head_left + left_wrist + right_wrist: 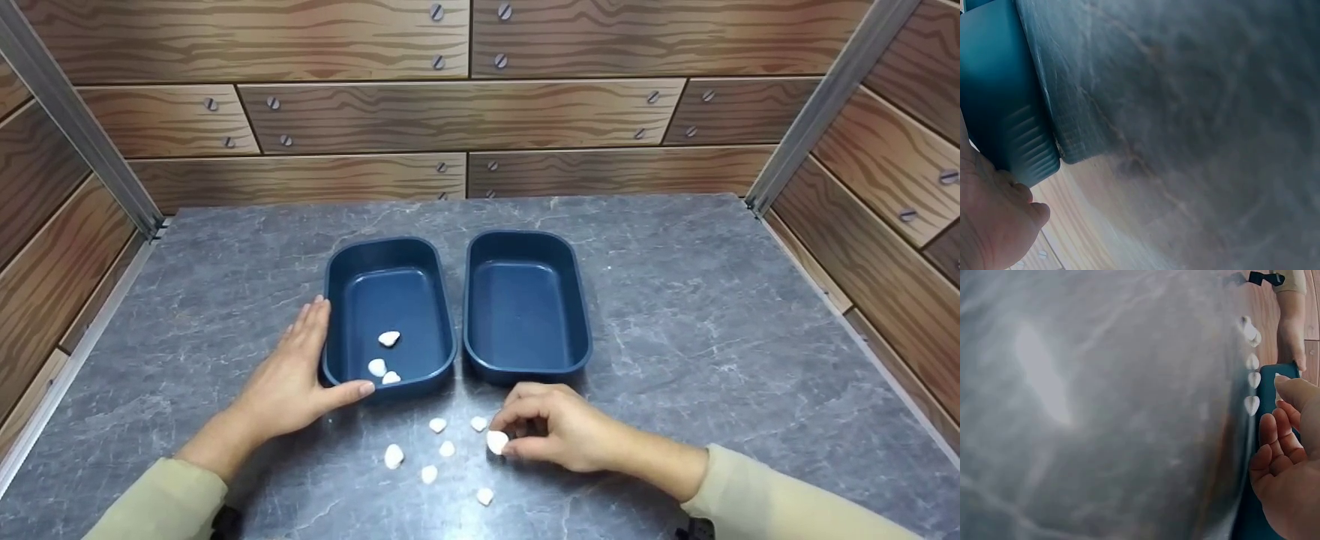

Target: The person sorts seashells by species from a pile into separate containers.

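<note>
A small white seashell (497, 442) is pinched between thumb and forefinger of my right hand (559, 427), just above the table in front of the right container. My left hand (285, 390) lies with straight fingers along the outer left side of the left blue container (394, 296), its thumb at the front rim. Three white shells, one of them this shell (388, 339), are inside that container near its front. Several more shells, such as this loose shell (394, 456), are scattered on the table between my hands. The right wrist view partly shows the pinched shell (1278, 391).
A second blue container (525, 315) stands close to the right of the first, with no shells inside. The grey marbled table (697, 315) is bounded by wood-patterned walls (450, 116) at the back and sides.
</note>
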Demonstrator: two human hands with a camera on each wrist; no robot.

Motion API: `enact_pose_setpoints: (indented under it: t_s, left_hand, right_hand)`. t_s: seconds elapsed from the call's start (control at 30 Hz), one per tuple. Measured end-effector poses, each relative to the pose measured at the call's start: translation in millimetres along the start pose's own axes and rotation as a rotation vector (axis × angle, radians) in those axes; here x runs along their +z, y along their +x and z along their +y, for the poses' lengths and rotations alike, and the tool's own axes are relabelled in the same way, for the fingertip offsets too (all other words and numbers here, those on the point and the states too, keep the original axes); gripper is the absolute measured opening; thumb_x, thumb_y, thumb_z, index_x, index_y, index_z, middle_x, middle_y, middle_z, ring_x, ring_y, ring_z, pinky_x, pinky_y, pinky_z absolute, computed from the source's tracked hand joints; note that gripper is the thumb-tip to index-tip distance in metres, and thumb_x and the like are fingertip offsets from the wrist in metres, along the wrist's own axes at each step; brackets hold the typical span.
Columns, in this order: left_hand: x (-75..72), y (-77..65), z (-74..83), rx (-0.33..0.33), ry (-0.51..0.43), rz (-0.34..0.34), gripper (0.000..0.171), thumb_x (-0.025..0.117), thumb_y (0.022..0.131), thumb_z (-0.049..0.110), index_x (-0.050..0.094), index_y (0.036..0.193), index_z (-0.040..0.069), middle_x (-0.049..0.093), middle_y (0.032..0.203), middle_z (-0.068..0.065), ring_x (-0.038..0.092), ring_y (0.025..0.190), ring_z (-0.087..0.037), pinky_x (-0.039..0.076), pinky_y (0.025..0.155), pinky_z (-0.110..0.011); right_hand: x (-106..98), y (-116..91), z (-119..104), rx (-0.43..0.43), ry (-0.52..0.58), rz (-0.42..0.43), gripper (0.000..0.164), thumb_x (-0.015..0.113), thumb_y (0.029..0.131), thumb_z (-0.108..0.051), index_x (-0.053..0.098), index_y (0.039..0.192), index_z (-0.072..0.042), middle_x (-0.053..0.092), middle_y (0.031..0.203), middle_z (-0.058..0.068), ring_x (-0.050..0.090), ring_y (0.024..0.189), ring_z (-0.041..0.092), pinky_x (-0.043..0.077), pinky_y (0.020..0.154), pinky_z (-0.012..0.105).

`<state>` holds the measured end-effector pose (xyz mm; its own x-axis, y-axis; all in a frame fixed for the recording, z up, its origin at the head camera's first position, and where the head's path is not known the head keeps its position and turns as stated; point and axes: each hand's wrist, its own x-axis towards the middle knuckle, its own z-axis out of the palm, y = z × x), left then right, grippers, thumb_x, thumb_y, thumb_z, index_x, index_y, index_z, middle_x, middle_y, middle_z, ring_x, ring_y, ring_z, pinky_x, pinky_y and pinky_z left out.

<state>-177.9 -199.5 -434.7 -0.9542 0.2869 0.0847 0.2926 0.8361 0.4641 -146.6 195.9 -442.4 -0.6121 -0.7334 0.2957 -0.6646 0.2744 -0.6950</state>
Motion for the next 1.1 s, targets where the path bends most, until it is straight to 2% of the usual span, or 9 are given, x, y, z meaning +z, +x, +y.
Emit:
enact_pose_setpoints:
  t_s: [0.23,0.4,0.6,0.8,0.9,1.1]
  left_hand:
    - [-0.4,0.6,-0.2,-0.002,-0.004,0.0,0.129,0.073,0.086,0.074,0.007,0.17,0.002,0.007,0.177,-0.018,0.007,0.162,-0.04,0.014,0.128,-0.061]
    - [-0.5,0.4,-0.3,0.0,-0.002,0.005,0.129,0.073,0.086,0.075,0.008,0.17,0.001,0.008,0.176,-0.019,0.007,0.162,-0.041,0.015,0.128,-0.062]
    - [-1.1,0.4,0.7,0.003,0.001,0.003,0.129,0.073,0.086,0.075,0.007,0.17,0.001,0.007,0.176,-0.019,0.007,0.162,-0.041,0.015,0.127,-0.063]
    - [-0.3,1.2,1.2,0.002,0.0,0.006,0.129,0.074,0.086,0.074,0.008,0.169,0.001,0.008,0.176,-0.02,0.008,0.162,-0.041,0.015,0.127,-0.063]
    - [0.3,1.8,1.1,0.001,0.0,0.007,0.129,0.074,0.086,0.074,0.009,0.169,0.001,0.008,0.176,-0.02,0.008,0.162,-0.041,0.015,0.127,-0.062]
    - [-0.7,1.4,-0.7,0.0,-0.01,0.001,0.129,0.074,0.086,0.073,0.008,0.169,0.001,0.008,0.176,-0.02,0.008,0.162,-0.041,0.015,0.127,-0.063]
  right_hand:
    - [-13.0,15.0,-17.4,-0.083,-0.003,0.017,0.022,0.083,0.092,-0.012,0.08,0.114,-0.013,0.072,0.103,0.002,0.069,0.083,0.02,0.06,0.065,0.031]
    - [-25.8,33.0,-31.0,-0.054,-0.018,0.018,0.021,0.083,0.093,-0.014,0.081,0.114,-0.016,0.072,0.105,-0.002,0.068,0.089,0.021,0.061,0.074,0.033]
    - [-43.6,61.6,-42.2,-0.054,-0.039,0.063,0.02,0.083,0.093,-0.017,0.081,0.113,-0.016,0.072,0.107,-0.005,0.069,0.098,0.019,0.06,0.087,0.034]
    - [-56.1,90.0,-44.2,-0.08,-0.055,0.133,0.02,0.084,0.092,-0.013,0.081,0.112,-0.012,0.073,0.107,-0.002,0.068,0.099,0.019,0.057,0.085,0.032]
    - [-58.6,103.8,-42.6,-0.058,-0.064,0.148,0.02,0.085,0.093,-0.014,0.082,0.112,-0.013,0.073,0.107,-0.003,0.067,0.1,0.017,0.056,0.085,0.032]
    - [-55.3,132.0,-33.3,0.042,-0.049,0.164,0.02,0.083,0.094,-0.015,0.081,0.114,-0.012,0.072,0.107,-0.001,0.065,0.1,0.016,0.056,0.086,0.035]
